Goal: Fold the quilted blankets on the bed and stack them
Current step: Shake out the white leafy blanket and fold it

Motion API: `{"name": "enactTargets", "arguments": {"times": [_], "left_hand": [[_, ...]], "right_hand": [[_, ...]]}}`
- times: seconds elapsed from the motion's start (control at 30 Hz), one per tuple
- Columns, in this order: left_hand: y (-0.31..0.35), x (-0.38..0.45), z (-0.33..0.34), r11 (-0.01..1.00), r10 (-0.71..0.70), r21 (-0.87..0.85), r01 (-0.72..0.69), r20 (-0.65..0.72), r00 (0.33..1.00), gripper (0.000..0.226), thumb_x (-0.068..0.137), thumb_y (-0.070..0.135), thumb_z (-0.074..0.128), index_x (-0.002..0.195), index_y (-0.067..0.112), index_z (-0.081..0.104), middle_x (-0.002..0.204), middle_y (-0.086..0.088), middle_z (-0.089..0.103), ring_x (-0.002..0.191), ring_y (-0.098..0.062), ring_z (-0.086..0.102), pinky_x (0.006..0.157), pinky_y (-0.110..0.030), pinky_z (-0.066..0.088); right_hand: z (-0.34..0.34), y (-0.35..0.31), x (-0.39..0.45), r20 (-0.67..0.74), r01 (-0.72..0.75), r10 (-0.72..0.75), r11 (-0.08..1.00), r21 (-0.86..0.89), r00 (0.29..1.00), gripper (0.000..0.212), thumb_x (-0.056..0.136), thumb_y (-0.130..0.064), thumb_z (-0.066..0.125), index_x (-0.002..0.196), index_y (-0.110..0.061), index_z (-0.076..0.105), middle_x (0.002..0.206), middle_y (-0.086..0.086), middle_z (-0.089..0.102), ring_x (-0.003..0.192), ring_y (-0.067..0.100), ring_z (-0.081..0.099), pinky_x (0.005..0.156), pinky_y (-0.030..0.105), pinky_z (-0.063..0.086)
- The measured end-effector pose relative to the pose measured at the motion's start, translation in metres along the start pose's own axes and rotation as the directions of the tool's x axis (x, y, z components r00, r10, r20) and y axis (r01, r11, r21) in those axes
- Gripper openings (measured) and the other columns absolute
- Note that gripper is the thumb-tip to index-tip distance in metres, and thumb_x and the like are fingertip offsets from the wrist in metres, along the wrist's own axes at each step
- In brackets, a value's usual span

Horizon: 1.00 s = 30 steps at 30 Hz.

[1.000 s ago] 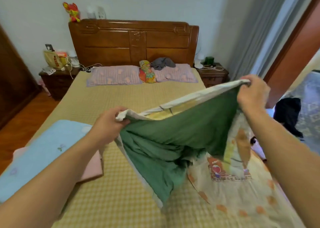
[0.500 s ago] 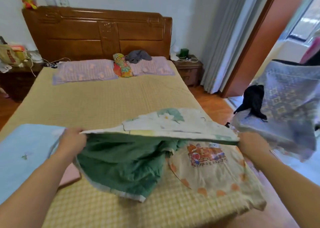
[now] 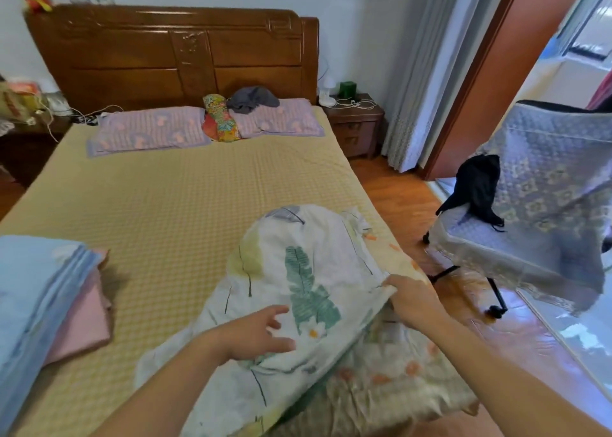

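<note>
I'm looking down at the bed (image 3: 185,204), and the leaf-print quilt (image 3: 298,290) is lying in a loose, puffy heap near the foot, on the right side. It's resting on top of another quilt with orange spots (image 3: 390,370), which is spreading out beneath it toward the bed's edge. My left hand (image 3: 255,334) is hovering over or lightly touching the leaf-print quilt, fingers spread and released, gripping nothing. My right hand (image 3: 410,300) is pinching the quilt's right-hand edge, fingers curled round the fabric. Over on the left, a blue blanket (image 3: 36,287) is already sitting folded on a pink one (image 3: 82,324), so I'm judging that stack as done. The leaf-print piece is looking only roughly doubled over, not squared, and the orange-spotted one is looking unfolded, so both are still waiting to join the stack.
</note>
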State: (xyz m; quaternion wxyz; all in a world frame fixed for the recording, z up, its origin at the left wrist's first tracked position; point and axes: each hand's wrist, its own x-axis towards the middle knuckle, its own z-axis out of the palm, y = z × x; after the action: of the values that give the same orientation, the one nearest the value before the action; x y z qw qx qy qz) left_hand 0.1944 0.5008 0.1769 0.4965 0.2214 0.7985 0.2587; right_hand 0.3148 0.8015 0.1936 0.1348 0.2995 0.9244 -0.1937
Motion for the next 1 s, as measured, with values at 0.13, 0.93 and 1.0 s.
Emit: {"name": "enactTargets", "arguments": {"times": [0.13,0.93,1.0], "left_hand": [[0.121,0.018,0.031,0.919,0.292,-0.201,-0.338,-0.227,0.929,0.11,0.085,0.049,0.078,0.158,0.046,-0.004,0.144,0.021,0.042,0.122,0.005,0.056,0.083,-0.009,0.048],[0.382,-0.079,-0.119,0.672,0.029,-0.446,-0.592,-0.782,0.623,0.033,0.103,0.01,0.036,0.087,0.011,0.065,0.074,-0.01,0.071,0.067,-0.026,0.069,0.058,-0.041,0.063],[0.373,-0.097,-0.146,0.453,-0.034,-0.504,-0.735,-0.834,0.55,0.031,0.099,0.004,0.036,0.087,0.009,0.065,0.078,-0.014,0.073,0.069,-0.029,0.07,0.062,-0.044,0.063]], "right_hand": [[-0.08,-0.056,-0.02,-0.194,0.448,-0.426,0.89,0.088,0.884,0.047,0.082,0.0,0.053,0.115,-0.029,0.068,0.113,-0.001,0.069,0.1,0.017,0.063,0.078,0.03,0.051],[-0.084,-0.075,0.015,-0.356,0.149,0.145,0.719,0.678,0.923,0.031,0.09,-0.012,0.053,0.12,-0.02,0.058,0.085,-0.002,0.059,0.077,0.022,0.057,0.066,0.031,0.045],[-0.095,-0.047,0.041,-0.384,0.111,0.188,0.765,0.635,0.904,0.027,0.088,-0.007,0.051,0.111,-0.016,0.063,0.081,-0.002,0.057,0.071,0.019,0.054,0.061,0.031,0.043]]}}
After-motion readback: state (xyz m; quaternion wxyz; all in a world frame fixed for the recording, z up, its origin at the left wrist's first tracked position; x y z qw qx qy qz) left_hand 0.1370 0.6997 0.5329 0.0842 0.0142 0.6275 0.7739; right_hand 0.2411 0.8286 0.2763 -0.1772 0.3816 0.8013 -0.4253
